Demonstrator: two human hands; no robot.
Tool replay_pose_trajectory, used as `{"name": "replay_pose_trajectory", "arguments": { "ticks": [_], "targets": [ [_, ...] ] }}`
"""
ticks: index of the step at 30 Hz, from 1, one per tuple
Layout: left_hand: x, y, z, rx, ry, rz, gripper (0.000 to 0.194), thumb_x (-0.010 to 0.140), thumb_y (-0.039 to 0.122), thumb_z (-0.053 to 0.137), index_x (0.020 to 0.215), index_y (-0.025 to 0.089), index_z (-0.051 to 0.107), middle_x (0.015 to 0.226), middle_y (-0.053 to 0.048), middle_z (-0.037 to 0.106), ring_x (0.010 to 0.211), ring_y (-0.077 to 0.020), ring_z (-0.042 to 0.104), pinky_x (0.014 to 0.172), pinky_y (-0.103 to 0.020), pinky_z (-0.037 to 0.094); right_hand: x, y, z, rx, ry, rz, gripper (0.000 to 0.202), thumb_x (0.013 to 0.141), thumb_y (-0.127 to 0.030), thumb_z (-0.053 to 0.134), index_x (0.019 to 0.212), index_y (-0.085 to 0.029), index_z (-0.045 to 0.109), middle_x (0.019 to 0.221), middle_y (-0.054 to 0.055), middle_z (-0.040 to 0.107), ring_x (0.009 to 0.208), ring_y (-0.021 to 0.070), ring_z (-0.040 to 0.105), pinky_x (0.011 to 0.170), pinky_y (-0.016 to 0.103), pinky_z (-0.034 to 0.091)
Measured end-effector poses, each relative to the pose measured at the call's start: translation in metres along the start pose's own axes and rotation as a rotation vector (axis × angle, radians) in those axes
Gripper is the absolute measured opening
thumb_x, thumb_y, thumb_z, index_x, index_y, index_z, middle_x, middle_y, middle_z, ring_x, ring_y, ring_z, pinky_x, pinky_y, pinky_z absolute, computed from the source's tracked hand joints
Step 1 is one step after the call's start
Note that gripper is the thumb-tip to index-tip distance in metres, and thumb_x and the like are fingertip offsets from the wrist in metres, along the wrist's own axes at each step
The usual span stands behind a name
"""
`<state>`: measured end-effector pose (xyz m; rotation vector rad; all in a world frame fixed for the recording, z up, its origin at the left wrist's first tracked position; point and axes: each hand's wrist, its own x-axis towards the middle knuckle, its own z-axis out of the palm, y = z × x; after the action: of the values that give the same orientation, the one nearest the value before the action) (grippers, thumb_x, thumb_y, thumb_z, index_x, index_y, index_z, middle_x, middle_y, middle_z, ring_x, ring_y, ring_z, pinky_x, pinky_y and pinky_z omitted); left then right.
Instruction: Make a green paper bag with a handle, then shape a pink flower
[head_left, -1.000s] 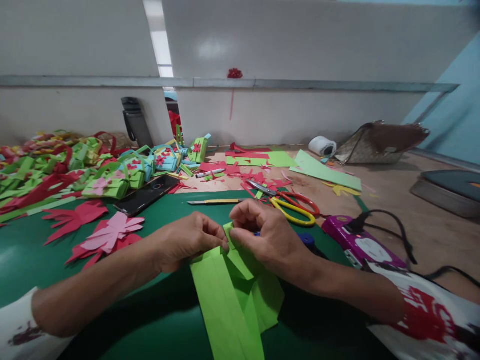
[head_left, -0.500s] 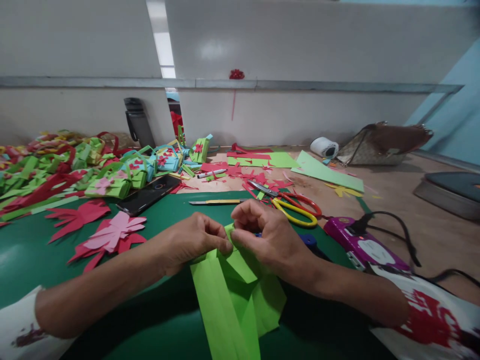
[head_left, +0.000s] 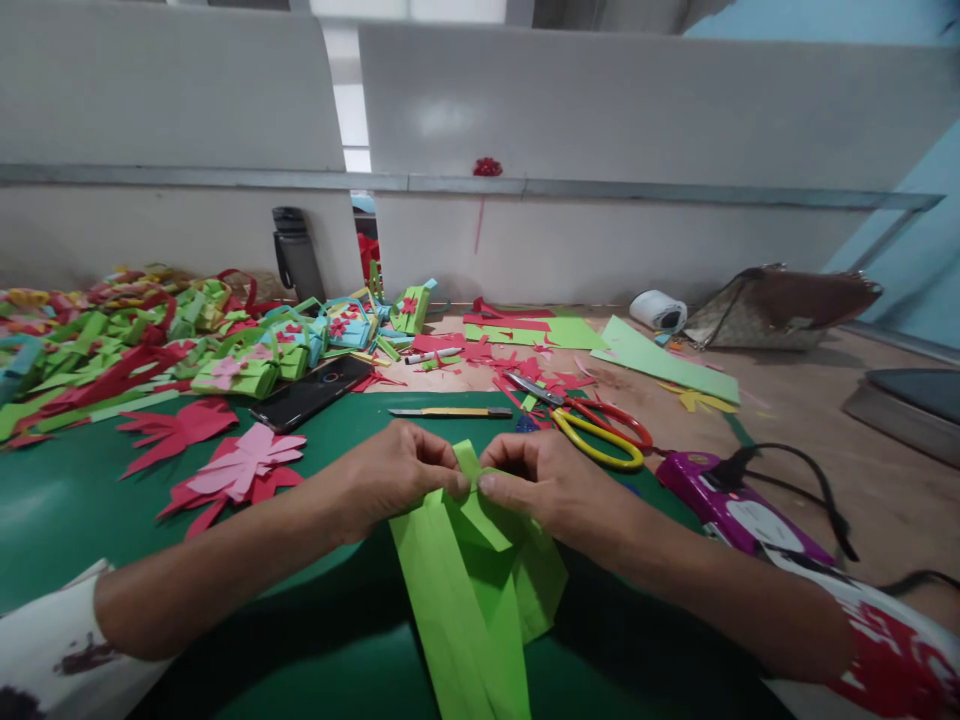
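Between my hands is a folded piece of light green paper (head_left: 450, 590), its wide strips hanging down toward me over the green mat. My left hand (head_left: 409, 468) pinches its upper edge between thumb and forefinger. On the other side of a short green tab, my right hand (head_left: 536, 480) is closed on the same paper, thumb in front. The two thumbs nearly meet at the fold. Just beyond the hands lie a yellow craft knife (head_left: 450, 412) and scissors (head_left: 592, 430) with red and yellow handles.
Paper flowers (head_left: 244, 465) and a black phone (head_left: 311, 393) lie to the left, before a heap of small paper bags (head_left: 232, 370). A purple power strip (head_left: 739, 505) with a plugged-in cable sits at the right. A dark bottle (head_left: 296, 255) stands at the back.
My right hand has lowered its fingers and closed in on the paper beside the tab, which now stands up between both hands. The view has tilted slightly upward.
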<state>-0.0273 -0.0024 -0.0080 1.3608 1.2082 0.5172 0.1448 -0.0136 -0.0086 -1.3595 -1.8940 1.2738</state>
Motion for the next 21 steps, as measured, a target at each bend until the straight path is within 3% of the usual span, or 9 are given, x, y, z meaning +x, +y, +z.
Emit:
{"name": "replay_pose_trajectory", "arguments": {
  "ticks": [10,21],
  "targets": [
    [-0.0014,0.0025,0.0064,-0.078,0.001,-0.033,0.016,0.052,0.026,0.069,0.054,0.014,0.059,0.046,0.004,0.052,0.043,-0.0079,0.042,0.045,-0.021,0.03,-0.0018,-0.0052,0.0031,-0.04,0.074,-0.04,0.007,0.066,-0.015,0.052,0.059,-0.015,0.054,0.051,-0.005,0.045,0.046,0.0062,0.037,0.042,0.018,0.028],
    [-0.0052,0.005,0.0085,-0.053,0.016,-0.012,0.013,0.053,0.022,0.066,0.052,0.014,0.056,0.042,0.005,0.047,0.039,-0.007,0.039,0.043,-0.021,0.026,-0.0039,-0.0058,0.0023,-0.015,0.055,-0.07,0.006,0.066,-0.015,0.052,0.06,-0.014,0.053,0.052,-0.005,0.043,0.047,0.0062,0.035,0.043,0.019,0.027]
  ]
}}
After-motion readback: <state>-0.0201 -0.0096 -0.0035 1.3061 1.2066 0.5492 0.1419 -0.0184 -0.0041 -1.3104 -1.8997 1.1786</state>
